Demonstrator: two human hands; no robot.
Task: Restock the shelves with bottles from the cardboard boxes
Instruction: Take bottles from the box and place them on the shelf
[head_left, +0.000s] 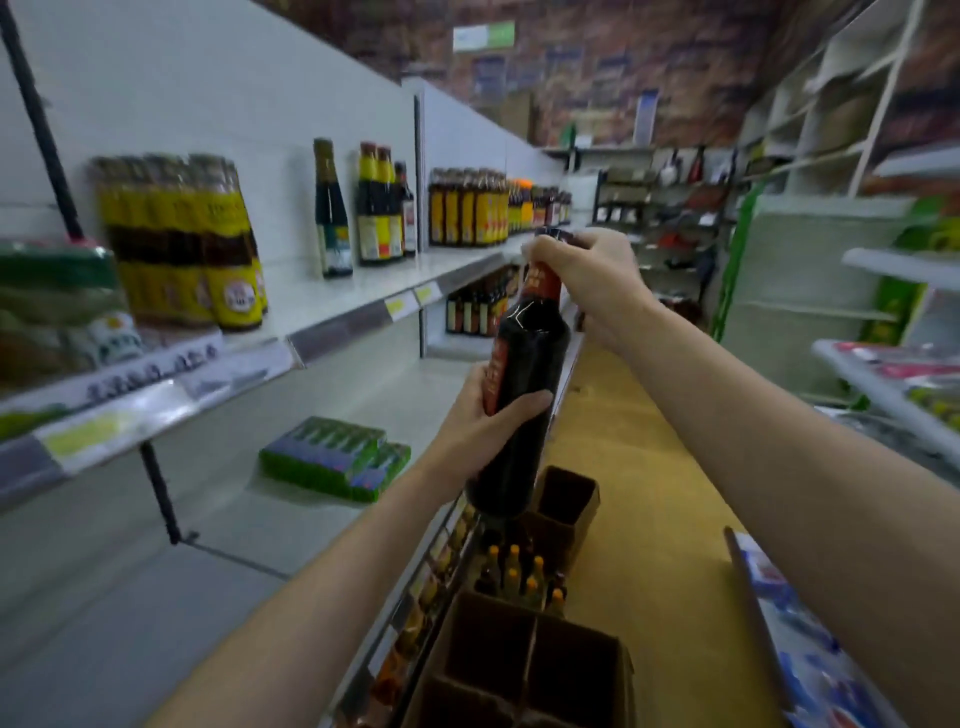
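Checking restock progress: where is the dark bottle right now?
Centre of the head view, the dark bottle is held between left hand and right hand, above the cardboard box.

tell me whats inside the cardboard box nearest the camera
The cardboard box shows brown dividers and dark cells with no bottles visible in them. Its near cells run off the frame's bottom edge, so their contents cannot be seen.

Green packs (332, 457), perhaps noodles; yellow floor (639, 467).
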